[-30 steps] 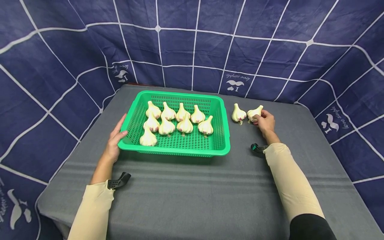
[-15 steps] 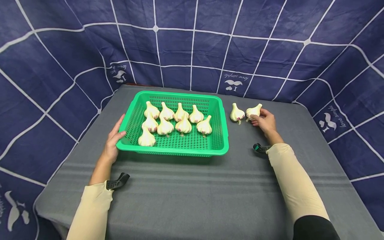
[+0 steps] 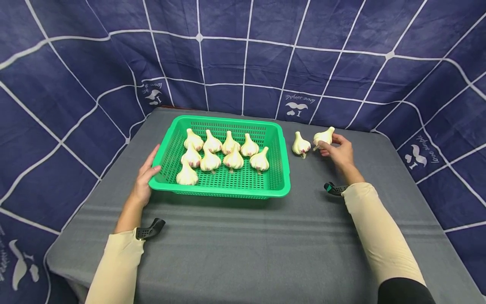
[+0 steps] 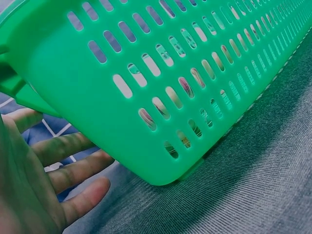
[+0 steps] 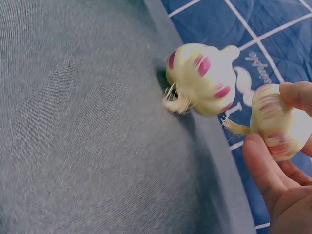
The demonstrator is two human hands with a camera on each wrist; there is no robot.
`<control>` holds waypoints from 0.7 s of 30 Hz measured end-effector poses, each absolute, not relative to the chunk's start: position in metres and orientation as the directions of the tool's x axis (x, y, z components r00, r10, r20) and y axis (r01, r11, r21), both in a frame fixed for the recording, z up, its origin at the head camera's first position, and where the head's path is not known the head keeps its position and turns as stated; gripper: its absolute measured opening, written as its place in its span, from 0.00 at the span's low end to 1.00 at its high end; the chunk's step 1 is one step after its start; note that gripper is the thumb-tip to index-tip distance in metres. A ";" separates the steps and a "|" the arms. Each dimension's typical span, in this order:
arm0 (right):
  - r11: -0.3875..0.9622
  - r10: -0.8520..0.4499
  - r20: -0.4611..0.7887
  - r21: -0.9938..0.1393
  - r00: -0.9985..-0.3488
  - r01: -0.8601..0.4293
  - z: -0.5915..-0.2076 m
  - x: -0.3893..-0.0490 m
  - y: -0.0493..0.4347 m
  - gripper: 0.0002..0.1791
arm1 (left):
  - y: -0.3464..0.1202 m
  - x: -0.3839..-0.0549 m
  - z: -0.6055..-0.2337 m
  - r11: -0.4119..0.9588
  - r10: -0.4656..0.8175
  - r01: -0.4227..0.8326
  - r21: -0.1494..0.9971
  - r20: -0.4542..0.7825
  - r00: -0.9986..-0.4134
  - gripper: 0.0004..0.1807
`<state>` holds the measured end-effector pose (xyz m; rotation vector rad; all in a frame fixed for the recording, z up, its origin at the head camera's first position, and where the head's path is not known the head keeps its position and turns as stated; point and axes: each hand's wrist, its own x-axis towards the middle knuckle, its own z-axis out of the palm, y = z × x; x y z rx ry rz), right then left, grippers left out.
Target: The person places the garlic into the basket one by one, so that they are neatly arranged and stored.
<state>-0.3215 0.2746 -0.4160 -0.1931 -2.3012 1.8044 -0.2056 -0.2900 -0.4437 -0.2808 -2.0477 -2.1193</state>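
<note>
In the head view, a green plastic basket (image 3: 228,192) holds several garlic bulbs (image 3: 233,159). My left hand (image 3: 143,179) rests against its left end. From the left wrist view, the fingers (image 4: 80,170) are extended beside the slotted wall (image 4: 117,131), not curled round it. At the right, my right hand (image 3: 340,152) pinches a garlic bulb (image 3: 324,137) between thumb and fingers, its stem pointing up and right. Another garlic bulb (image 3: 301,145) lies on the table just left of it. The right wrist view shows the held bulb (image 5: 278,122) with its root end toward that loose bulb (image 5: 202,80).
A grey cloth (image 3: 243,245) covers the table. Blue curtains with white lines (image 3: 224,55) hang behind and along both sides. Each wrist wears a small black camera mount, one on the left (image 3: 151,229) and one on the right (image 3: 334,188).
My right hand has shifted slightly right and up with the pinched garlic bulb, which tilts more upright. My left hand and the basket stay in place.
</note>
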 end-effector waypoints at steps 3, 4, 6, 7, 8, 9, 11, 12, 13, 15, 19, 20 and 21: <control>0.261 0.238 0.114 -0.964 -0.965 -0.050 -0.403 -0.316 0.268 0.34 | -0.289 -0.206 -0.443 -0.039 0.001 0.262 0.964 0.262 -0.965 0.36; 0.266 0.240 0.130 -0.962 -0.962 -0.063 -0.398 -0.314 0.266 0.34 | -0.289 -0.205 -0.443 -0.039 0.000 0.264 0.964 0.264 -0.964 0.36; 0.266 0.249 0.164 -0.959 -0.955 -0.095 -0.388 -0.310 0.261 0.32 | -0.289 -0.205 -0.442 -0.046 -0.002 0.267 0.963 0.267 -0.964 0.35; 0.271 0.251 0.183 -0.956 -0.951 -0.113 -0.384 -0.309 0.260 0.31 | -0.288 -0.205 -0.442 -0.050 -0.002 0.269 0.962 0.269 -0.963 0.35; 0.272 0.253 0.202 -0.953 -0.946 -0.130 -0.380 -0.308 0.259 0.30 | -0.288 -0.205 -0.442 -0.053 -0.001 0.270 0.961 0.270 -0.963 0.35; 0.272 0.256 0.213 -0.952 -0.943 -0.142 -0.378 -0.308 0.258 0.30 | -0.288 -0.205 -0.442 -0.056 -0.001 0.271 0.961 0.271 -0.963 0.35; 0.272 0.264 0.229 -0.950 -0.937 -0.155 -0.375 -0.310 0.260 0.29 | -0.288 -0.205 -0.443 -0.061 0.000 0.272 0.960 0.272 -0.962 0.35; 0.273 0.268 0.234 -0.949 -0.935 -0.159 -0.375 -0.311 0.260 0.29 | -0.287 -0.205 -0.443 -0.063 0.003 0.272 0.960 0.273 -0.962 0.35; 0.283 0.272 0.241 -0.945 -0.932 -0.162 -0.375 -0.314 0.261 0.29 | -0.288 -0.205 -0.443 -0.062 0.003 0.273 0.960 0.274 -0.962 0.35; 0.302 0.278 0.250 -0.939 -0.927 -0.163 -0.376 -0.318 0.263 0.30 | -0.288 -0.206 -0.443 -0.061 0.004 0.275 0.960 0.276 -0.961 0.35; 0.337 0.278 0.275 -0.925 -0.920 -0.174 -0.374 -0.321 0.259 0.31 | -0.288 -0.206 -0.443 -0.059 0.001 0.271 0.961 0.272 -0.962 0.35; 0.342 0.273 0.280 -0.922 -0.920 -0.179 -0.372 -0.320 0.257 0.31 | -0.289 -0.206 -0.444 -0.059 0.003 0.270 0.961 0.271 -0.963 0.35; 0.341 0.269 0.284 -0.922 -0.920 -0.185 -0.371 -0.319 0.254 0.31 | -0.289 -0.205 -0.444 -0.060 0.004 0.268 0.961 0.269 -0.963 0.35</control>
